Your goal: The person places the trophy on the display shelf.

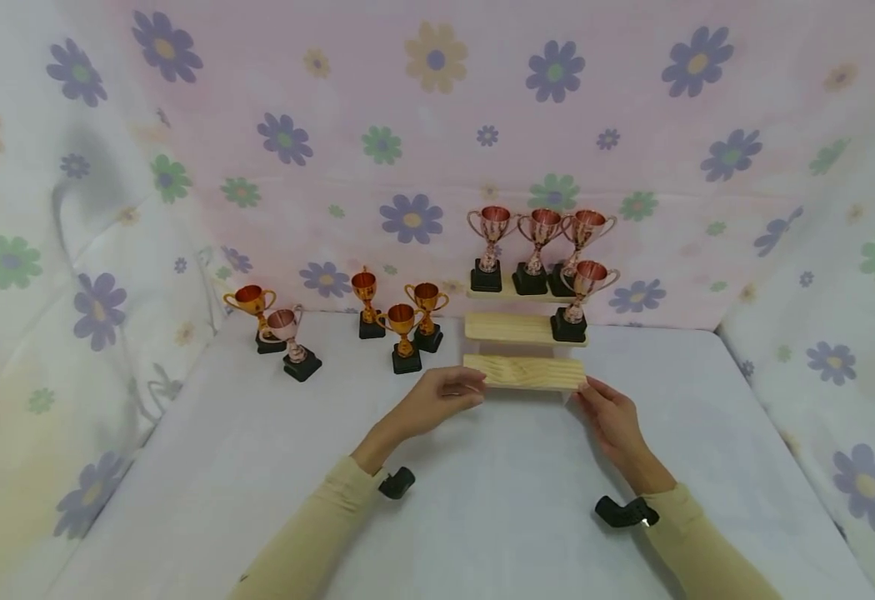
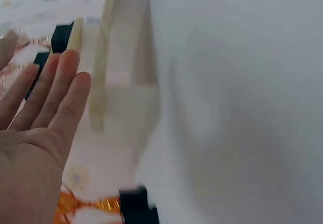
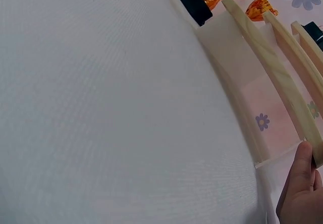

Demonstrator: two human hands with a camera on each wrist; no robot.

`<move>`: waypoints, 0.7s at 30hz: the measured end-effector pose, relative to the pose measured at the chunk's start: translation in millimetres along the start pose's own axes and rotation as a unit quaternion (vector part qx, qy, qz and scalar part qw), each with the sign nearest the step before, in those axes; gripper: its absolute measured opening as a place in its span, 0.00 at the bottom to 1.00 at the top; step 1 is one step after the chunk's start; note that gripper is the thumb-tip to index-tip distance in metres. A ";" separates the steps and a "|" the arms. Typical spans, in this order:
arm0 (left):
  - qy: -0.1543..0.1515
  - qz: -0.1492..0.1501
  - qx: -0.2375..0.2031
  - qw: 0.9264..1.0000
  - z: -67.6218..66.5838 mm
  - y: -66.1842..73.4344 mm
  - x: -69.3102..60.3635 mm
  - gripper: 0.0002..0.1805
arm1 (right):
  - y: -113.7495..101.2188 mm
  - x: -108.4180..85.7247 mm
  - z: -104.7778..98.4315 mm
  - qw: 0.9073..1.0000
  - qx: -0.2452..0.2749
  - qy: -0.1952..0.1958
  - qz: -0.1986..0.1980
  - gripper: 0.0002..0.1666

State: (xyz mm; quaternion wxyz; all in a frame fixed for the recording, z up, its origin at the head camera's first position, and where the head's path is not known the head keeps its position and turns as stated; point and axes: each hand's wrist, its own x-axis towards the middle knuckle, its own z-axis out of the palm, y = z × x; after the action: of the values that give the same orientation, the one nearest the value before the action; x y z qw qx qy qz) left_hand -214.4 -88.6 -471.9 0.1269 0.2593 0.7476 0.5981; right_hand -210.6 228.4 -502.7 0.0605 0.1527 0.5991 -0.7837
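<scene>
A three-step wooden display stand (image 1: 523, 372) with clear side supports stands at the back of the table. My right hand (image 1: 617, 421) pinches the right end of its lowest step between thumb and fingers. Beside the left end of that step is my left hand (image 1: 437, 400); in the left wrist view its fingers (image 2: 65, 90) are extended, with nothing held. Three rose-gold trophies on black bases, one of them the trophy (image 1: 533, 242), line the top step. Another rose-gold trophy (image 1: 578, 304) stands at the right of the middle step.
Left of the stand are three gold trophies, the front one the trophy (image 1: 403, 337). Farther left, a rose-gold trophy (image 1: 291, 342) stands before another gold trophy (image 1: 253, 312). Flowered cloth (image 1: 377, 100) encloses the white table (image 1: 512, 500) at back and sides.
</scene>
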 end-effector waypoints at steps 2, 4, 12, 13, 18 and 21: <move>0.002 -0.029 0.026 0.999 -13.8 -8.0 -17.0 0.22 | 0.4 -0.6 -0.5 1.000 -0.002 0.000 0.003 0.35; 0.010 -0.048 0.043 0.998 -28.8 -14.1 -31.0 0.22 | 0.3 -1.3 -0.5 1.000 -0.002 -0.003 0.003 0.34; 0.070 -0.070 0.071 0.993 -88.0 -23.1 -56.6 0.24 | -0.6 -0.9 -1.7 1.000 0.003 -0.004 0.000 0.33; 0.087 -0.074 0.080 0.990 -93.7 -22.9 -57.7 0.25 | -0.5 -0.5 -1.6 1.000 0.003 -0.005 -0.001 0.34; 0.168 -0.110 0.122 0.972 -111.4 -21.4 -58.6 0.30 | 0.7 0.9 -1.1 1.000 0.005 -0.003 0.004 0.34; 0.200 -0.108 0.109 0.968 -115.2 -22.0 -55.2 0.35 | 1.3 0.4 -0.9 1.000 0.006 -0.002 0.009 0.34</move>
State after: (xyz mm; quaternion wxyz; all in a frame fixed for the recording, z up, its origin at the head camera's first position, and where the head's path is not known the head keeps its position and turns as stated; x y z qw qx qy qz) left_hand -231.1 -217.2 -470.6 0.0092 0.0642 0.8422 0.5353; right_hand -210.5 229.0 -504.3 0.0677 0.1567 0.5928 -0.7870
